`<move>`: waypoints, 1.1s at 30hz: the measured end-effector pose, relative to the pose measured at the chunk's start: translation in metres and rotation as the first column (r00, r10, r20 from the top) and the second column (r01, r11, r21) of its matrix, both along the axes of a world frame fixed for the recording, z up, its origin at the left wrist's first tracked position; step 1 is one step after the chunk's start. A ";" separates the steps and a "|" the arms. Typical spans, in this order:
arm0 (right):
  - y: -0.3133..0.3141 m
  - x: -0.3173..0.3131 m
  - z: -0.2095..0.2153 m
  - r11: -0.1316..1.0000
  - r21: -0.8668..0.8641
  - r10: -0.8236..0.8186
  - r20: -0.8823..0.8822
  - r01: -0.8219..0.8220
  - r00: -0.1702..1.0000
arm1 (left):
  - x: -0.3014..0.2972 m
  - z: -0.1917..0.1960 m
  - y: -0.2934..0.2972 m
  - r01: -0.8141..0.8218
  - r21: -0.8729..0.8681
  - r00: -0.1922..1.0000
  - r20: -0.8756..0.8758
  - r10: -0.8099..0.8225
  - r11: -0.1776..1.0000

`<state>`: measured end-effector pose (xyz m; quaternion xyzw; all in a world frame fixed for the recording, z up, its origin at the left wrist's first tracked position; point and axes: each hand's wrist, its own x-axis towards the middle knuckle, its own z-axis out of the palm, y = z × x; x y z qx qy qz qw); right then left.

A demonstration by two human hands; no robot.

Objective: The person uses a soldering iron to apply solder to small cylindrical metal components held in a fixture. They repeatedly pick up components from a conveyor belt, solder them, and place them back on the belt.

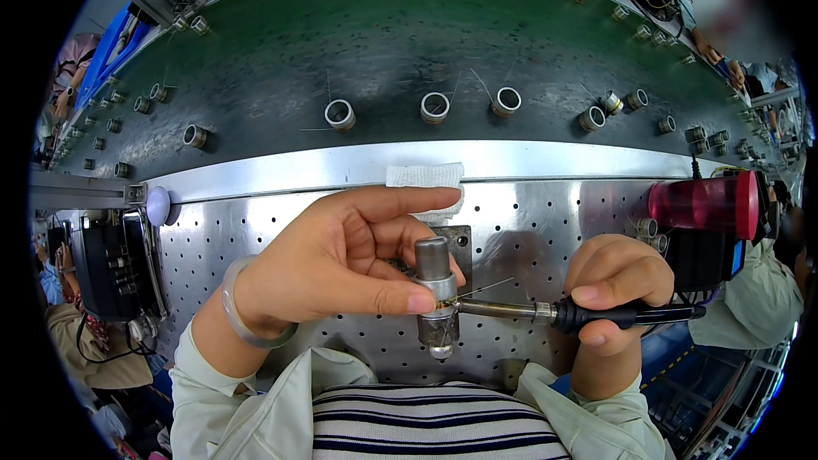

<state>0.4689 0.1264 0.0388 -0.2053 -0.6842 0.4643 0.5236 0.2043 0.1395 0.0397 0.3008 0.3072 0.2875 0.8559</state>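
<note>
Hands nearest us: our left hand [341, 260] pinches a small metal cylinder [436, 285] between thumb and fingers over the perforated steel worktop [545, 213]; our right hand [615, 290] is clamped on a soldering iron [588, 313], tip touching the cylinder. Beyond lie a white cloth [424, 177], then metal rings [434, 107] on the green conveyor belt [383, 34].

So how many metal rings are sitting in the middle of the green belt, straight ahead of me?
3, in a row mid-belt: left ring, middle ring, right ring. More small metal parts lie toward the green belt edges, some possibly hidden.
</note>
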 end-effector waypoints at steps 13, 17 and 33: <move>-0.001 0.002 0.000 1.000 0.023 -0.013 0.053 0.012 0.998 | 0.002 0.002 0.000 -0.004 -0.001 1.000 -0.016 0.004 1.000; 0.000 0.002 0.001 0.999 0.039 -0.016 0.064 0.013 0.998 | 0.003 0.003 -0.002 -0.009 0.046 0.998 -0.058 0.012 0.999; -0.009 0.000 -0.008 0.969 -0.140 -0.226 -0.166 0.204 0.960 | -0.008 -0.006 0.023 -0.129 0.097 0.991 0.049 0.125 0.987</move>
